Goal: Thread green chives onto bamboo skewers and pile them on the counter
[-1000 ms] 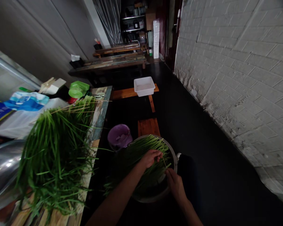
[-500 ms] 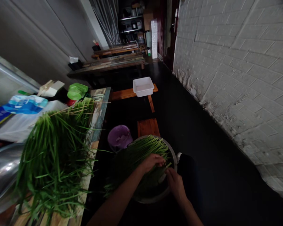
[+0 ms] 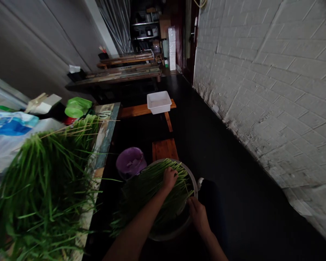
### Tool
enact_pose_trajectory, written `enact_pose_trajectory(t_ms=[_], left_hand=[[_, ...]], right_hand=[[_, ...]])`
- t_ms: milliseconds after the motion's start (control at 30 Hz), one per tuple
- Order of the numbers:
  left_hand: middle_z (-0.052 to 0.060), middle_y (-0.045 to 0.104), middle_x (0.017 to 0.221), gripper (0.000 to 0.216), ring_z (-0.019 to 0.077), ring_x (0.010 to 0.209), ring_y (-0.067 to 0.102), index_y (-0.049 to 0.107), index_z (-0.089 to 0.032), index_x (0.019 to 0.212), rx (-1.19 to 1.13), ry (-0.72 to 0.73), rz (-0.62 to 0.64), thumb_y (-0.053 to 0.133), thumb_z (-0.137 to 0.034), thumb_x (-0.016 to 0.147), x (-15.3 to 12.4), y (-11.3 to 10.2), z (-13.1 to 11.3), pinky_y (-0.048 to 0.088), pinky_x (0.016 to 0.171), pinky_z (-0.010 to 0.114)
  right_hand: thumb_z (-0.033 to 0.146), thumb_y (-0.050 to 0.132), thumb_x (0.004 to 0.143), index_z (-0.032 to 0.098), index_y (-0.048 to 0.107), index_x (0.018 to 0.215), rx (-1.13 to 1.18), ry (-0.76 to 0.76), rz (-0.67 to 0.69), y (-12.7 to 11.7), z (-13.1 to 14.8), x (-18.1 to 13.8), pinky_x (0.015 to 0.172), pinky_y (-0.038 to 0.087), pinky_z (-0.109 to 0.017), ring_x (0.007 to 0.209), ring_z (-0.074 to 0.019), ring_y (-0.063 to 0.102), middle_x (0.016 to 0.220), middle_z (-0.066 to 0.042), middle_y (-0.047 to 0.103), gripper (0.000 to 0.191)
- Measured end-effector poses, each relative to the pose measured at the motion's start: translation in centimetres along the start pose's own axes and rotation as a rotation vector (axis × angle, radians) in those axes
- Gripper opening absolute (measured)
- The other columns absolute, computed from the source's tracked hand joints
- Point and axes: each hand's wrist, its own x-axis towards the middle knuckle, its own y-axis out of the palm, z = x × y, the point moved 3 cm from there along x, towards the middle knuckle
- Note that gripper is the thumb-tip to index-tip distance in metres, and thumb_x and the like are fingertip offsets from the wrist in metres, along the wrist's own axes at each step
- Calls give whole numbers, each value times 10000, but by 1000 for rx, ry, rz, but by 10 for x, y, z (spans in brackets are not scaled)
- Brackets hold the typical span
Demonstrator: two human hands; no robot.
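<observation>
A round metal basin [image 3: 193,185] on the dark floor holds a long bundle of green chives [image 3: 149,188]. My left hand [image 3: 170,178] rests on top of the chives near their cut ends, fingers curled down onto the stalks. My right hand [image 3: 197,214] sits at the basin's near right rim with its fingers closed; a thin stalk or stick seems to run from it toward the chives, but I cannot make it out. A large loose heap of chives [image 3: 43,181] lies on the table at my left.
A purple bucket [image 3: 130,162] stands left of the basin, a wooden board [image 3: 164,148] behind it. A white tub [image 3: 159,101] sits on a wooden bench. Green plastic bowls [image 3: 76,107], a blue bag [image 3: 8,123] and benches lie further back. A white brick wall [image 3: 260,90] runs along the right.
My left hand has moved away from my right hand, up and left over the chives toward their cut ends. The view has shifted slightly right and down.
</observation>
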Motion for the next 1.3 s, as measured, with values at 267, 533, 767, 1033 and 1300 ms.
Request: enact_pose_trajectory(t_ms=[267, 533, 767, 1033, 1300], left_hand=[[15, 583, 677, 395, 99, 571, 486, 662, -113, 842, -872, -328, 368, 658, -472, 677, -34, -19, -22, 342, 539, 220], [8, 547, 607, 331, 77, 546, 442, 662, -97, 714, -1056, -403, 430, 731, -404, 609, -44, -36, -40, 287, 513, 216], [15, 549, 602, 323, 78, 552, 433, 674, -100, 716, -1047, -385, 395, 730, -398, 607, -47, -38, -43, 283, 512, 217], [14, 551, 634, 314, 71, 559, 442, 661, -96, 709, -1106, -397, 324, 742, -381, 604, -47, -34, -38, 297, 520, 210], [-1, 520, 601, 302, 60, 523, 397, 653, -99, 704, -1055, -407, 368, 727, -378, 616, -46, -38, -42, 264, 499, 207]], right_hand=[[445, 362, 920, 166, 581, 768, -21, -67, 41, -4, 11, 5, 514, 379, -186, 538, -114, 491, 599, 14, 547, 386], [395, 364, 929, 174, 595, 795, -32, -125, 70, -2, 28, 6, 532, 403, -187, 553, -117, 508, 620, 8, 573, 346], [394, 373, 925, 168, 608, 808, -35, -118, 41, -1, 26, 3, 545, 414, -191, 568, -114, 516, 632, 7, 578, 346], [485, 324, 927, 183, 575, 759, -27, -77, 70, -2, 30, 3, 521, 397, -200, 537, -119, 482, 600, 15, 531, 427], [444, 374, 919, 171, 606, 781, 21, -96, 77, -6, 32, 5, 522, 408, -193, 554, -117, 495, 630, 2, 574, 383]])
